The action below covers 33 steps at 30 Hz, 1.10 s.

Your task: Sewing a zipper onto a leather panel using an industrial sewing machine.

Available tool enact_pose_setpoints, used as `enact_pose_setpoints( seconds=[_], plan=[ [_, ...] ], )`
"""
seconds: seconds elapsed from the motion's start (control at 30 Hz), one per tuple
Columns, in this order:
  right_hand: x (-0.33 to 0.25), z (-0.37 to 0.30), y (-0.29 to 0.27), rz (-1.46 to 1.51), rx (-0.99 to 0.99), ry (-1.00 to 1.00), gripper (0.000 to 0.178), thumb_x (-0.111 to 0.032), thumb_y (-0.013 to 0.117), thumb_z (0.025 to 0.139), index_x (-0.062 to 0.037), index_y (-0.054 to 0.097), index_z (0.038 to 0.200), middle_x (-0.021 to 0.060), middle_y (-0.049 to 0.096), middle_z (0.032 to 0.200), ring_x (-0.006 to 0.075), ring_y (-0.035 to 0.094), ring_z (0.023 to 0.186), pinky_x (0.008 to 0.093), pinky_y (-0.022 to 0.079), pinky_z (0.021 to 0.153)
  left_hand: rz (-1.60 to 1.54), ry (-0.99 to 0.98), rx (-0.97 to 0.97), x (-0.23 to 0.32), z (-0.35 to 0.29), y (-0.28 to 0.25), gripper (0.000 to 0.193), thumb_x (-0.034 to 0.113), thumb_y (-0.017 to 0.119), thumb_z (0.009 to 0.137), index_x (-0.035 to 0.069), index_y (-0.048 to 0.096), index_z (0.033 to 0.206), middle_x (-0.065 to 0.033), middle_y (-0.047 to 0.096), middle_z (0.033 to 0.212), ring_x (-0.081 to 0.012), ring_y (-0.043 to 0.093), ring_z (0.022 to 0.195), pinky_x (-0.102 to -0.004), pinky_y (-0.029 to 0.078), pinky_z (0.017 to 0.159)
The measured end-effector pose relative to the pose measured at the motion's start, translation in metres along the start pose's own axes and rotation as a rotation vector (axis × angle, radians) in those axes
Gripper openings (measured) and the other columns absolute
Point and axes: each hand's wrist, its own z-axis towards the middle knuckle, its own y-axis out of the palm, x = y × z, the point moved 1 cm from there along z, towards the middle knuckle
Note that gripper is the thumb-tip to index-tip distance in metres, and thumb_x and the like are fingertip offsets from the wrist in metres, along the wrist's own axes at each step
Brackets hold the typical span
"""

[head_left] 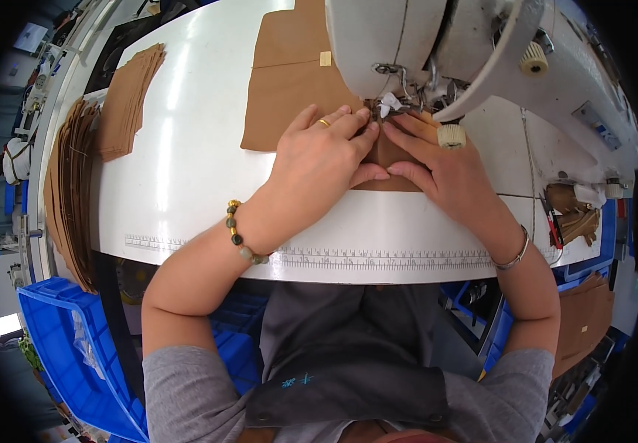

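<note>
A brown fabric piece (282,103) with a small pale label lies on the white table and runs under the head of a white sewing machine (367,44). My left hand (315,162) presses on the fabric left of the presser foot, its fingers apart and fingertips close to the foot. To the right of the foot, my right hand (444,166) lies with fingers stretched over the cloth. Both thumbs rest near each other at the fabric's near edge. A scrap of white material (389,104) sits at the presser foot. The needle point is too small to make out.
Stacked brown pieces (130,103) lie at the table's left, with another pile (71,184) draped at the edge. A ruler strip (378,260) follows the front edge. Red-and-black snips (553,224) and brown scraps (579,224) lie right. A blue crate (75,317) stands lower left.
</note>
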Motion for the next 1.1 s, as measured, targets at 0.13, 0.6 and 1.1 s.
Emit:
enact_pose_setpoints(
  seconds=[0.13,0.6,1.1],
  plan=[
    [0.000,0.002,-0.001,-0.010,0.012,-0.016,0.049,-0.032,0.075,0.091,-0.0085,0.071,0.134,0.0120,0.071,0.132,0.0323,0.065,0.117,0.0497,0.044,0.115,0.008,-0.001,-0.001,-0.001,0.001,0.001,0.058,0.050,0.076,0.085,0.008,0.076,0.125,-0.0085,0.072,0.129,-0.0266,0.066,0.127,-0.0503,0.051,0.108],
    [-0.018,-0.002,-0.003,-0.311,0.044,-0.031,0.016,-0.017,0.074,0.089,-0.0027,0.076,0.097,0.0143,0.075,0.109,0.0337,0.069,0.110,0.0497,0.045,0.115,-0.008,-0.011,0.033,0.007,-0.002,-0.006,0.036,0.030,0.079,0.090,0.007,0.078,0.117,-0.0081,0.074,0.126,-0.0289,0.068,0.122,-0.0471,0.052,0.104],
    [-0.024,-0.007,0.006,-0.204,0.061,0.029,0.035,-0.030,0.080,0.087,-0.0044,0.075,0.110,0.0125,0.073,0.118,0.0295,0.067,0.120,0.0442,0.050,0.108,-0.252,-0.009,-0.078,-0.010,0.005,-0.015,0.050,0.030,0.089,0.079,0.002,0.079,0.119,-0.0121,0.074,0.129,-0.0308,0.068,0.125,-0.0402,0.055,0.106]
  ],
)
